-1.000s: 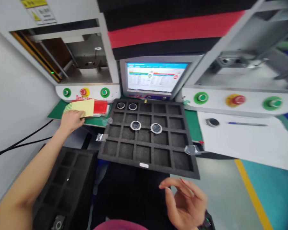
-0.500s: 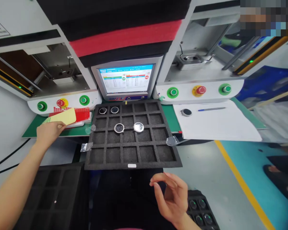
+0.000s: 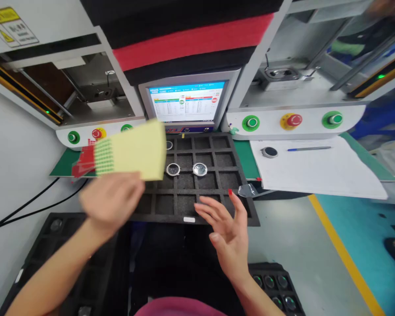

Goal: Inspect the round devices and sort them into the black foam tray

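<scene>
My left hand (image 3: 113,199), closed and blurred, pinches the lower edge of a yellow sheet of small green stickers (image 3: 136,151). The sheet is raised over the left part of a black foam tray (image 3: 166,217) and hides some of its pockets. On the tray's dividers lie two round watch bodies, one dark-faced (image 3: 173,169) and one with a bright, reflective face (image 3: 200,169). Another watch body (image 3: 169,145) shows partly behind the sheet. My right hand (image 3: 230,235) is above the tray's front right edge, fingers apart; a small red patch (image 3: 230,192) shows on its index fingertip.
Behind the tray stands a lit screen (image 3: 187,103), between two machine bays with buttons. Red sticker sheets (image 3: 87,158) lie at left. White paper (image 3: 316,169) at right bears a watch body (image 3: 270,152) and a pen (image 3: 309,149). More foam trays (image 3: 66,217) stand below.
My left hand has lifted the yellow sheet off the pile at left and brought it right, over the tray. My right hand has moved up to the tray's front edge and spread its fingers.
</scene>
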Motion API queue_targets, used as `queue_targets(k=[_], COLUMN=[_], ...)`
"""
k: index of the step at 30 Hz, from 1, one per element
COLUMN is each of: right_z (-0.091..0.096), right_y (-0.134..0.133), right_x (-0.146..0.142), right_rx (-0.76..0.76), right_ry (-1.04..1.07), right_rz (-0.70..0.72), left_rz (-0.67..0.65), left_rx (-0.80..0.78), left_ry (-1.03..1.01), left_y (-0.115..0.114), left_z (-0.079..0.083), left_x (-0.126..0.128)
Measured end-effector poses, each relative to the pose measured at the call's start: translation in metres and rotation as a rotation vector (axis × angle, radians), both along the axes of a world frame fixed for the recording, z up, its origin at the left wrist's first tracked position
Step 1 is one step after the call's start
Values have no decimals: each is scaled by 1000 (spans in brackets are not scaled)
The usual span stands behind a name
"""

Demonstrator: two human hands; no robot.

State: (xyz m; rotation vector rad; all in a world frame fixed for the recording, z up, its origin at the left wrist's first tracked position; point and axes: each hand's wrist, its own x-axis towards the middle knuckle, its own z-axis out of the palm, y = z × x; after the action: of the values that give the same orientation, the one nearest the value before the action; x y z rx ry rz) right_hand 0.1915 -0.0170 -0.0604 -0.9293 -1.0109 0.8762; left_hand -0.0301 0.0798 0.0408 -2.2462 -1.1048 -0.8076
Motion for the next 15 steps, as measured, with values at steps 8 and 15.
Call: queue_targets(k=[8, 15], right_z=[32, 54], right_y=[14, 25], right_x=[-15, 57], right_rx=[-38, -146], right_ry=[167, -10], right_rz=[-279, 23], left_rz=[-520, -537], left_rx=[-180, -886], left_ry=[-156, -713], left_y=[-61, -26], left_z=[-44, -32], left_x=[72, 57])
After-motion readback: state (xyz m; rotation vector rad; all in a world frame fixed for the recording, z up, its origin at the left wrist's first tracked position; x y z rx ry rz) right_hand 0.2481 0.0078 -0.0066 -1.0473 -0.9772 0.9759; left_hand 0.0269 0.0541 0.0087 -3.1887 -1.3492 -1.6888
